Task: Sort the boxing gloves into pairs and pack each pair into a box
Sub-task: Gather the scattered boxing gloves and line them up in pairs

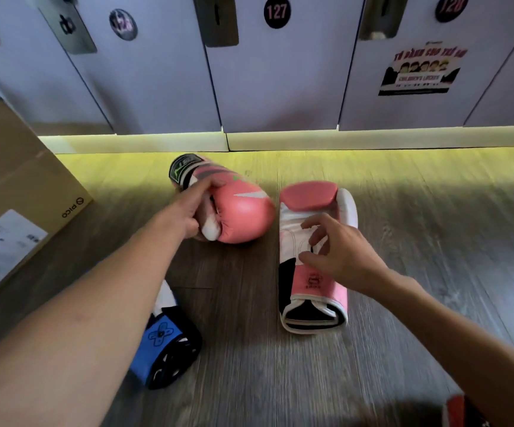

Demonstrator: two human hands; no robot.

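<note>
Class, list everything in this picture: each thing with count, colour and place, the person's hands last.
pink glove: one, pink with black cuff, floor centre
pink and white glove: one, floor beside it
blue glove: one, blue and black, floor lower left, partly hidden
cardboard box: one, brown, far left
lockers: a row, white, numbered, behind
red object: one, bottom right edge, unidentifiable
left hand: one, grips the pink glove
right hand: one, over the pink and white glove, grip unclear
</note>
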